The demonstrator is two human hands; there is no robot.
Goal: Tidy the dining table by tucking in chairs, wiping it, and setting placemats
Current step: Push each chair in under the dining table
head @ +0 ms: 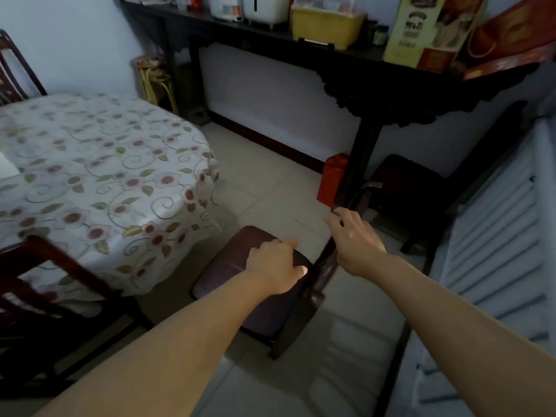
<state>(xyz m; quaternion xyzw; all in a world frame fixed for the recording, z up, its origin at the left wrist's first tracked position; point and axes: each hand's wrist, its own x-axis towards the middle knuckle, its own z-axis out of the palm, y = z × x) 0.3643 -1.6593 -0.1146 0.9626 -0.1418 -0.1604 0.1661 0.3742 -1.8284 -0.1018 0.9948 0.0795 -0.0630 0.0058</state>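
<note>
Both arms reach fwd over the floor. Left hand (275,267) lies palm-down on the rear of the chair (240,272) seat, fingers curled over its edge, a loose grip w/ nothing lifted. Right hand (353,239) closes on the chair's top rail, fingers partly spread; can't tell how tight. The chair stands clear of the surface (90,176), which sits just beyond to the left under a floral cloth. 1 more chair (39,284) shows at near left. Step in hand looks like chair-tucking; wiping and placemats not begun. Next: firm both grips, then slide the chair left under the cloth edge w/o snagging it.
</note>
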